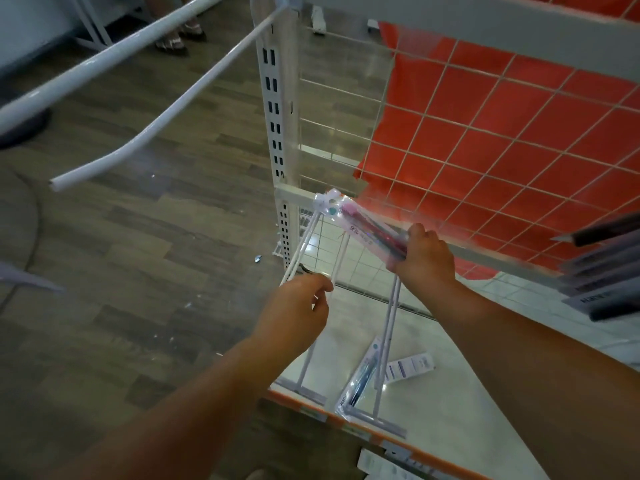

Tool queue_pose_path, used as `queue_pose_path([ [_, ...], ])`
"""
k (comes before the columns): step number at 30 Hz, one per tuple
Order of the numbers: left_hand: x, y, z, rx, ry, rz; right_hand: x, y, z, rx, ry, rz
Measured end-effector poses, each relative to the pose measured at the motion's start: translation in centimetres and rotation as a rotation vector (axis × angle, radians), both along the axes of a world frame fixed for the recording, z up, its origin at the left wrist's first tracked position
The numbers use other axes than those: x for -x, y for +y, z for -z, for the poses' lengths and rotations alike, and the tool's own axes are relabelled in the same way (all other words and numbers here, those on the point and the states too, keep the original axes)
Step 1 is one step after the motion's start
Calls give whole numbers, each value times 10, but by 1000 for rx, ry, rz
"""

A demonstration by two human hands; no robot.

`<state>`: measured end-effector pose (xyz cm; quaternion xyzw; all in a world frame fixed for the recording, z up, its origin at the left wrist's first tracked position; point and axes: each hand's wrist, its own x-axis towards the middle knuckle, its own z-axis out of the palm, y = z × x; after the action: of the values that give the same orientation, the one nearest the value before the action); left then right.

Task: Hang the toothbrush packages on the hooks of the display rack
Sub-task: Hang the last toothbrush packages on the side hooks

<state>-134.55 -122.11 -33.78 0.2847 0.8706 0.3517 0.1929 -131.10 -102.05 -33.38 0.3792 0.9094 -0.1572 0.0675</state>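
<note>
My right hand (424,256) grips the lower end of a clear toothbrush package (363,225) with pink and dark brushes inside. Its white header end lies at the back of a white double-wire hook (304,247), against the rack's crossbar. My left hand (299,306) pinches the front tip of that hook between thumb and fingers. A second white hook (391,317) runs down below my right hand. Two more toothbrush packages (363,379) lie flat on the white base shelf (460,420). The display rack's wire grid (485,143) rises behind.
A long white hook arm (166,112) and a thicker white bar (104,53) jut out at upper left. Dark packages (602,271) hang at the right edge. Red sheeting shows behind the grid. Wood-pattern floor lies to the left; a person's sandalled feet (180,36) stand far off.
</note>
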Motion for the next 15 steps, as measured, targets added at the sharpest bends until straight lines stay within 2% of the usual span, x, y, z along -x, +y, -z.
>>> queue_pose_path([
  [6,-22,-13,-9,61,21,-14,-27,-13,-4,335,0,80],
  [15,-72,-37,-50,48,59,-107,-83,-65,-48,603,374,108],
])
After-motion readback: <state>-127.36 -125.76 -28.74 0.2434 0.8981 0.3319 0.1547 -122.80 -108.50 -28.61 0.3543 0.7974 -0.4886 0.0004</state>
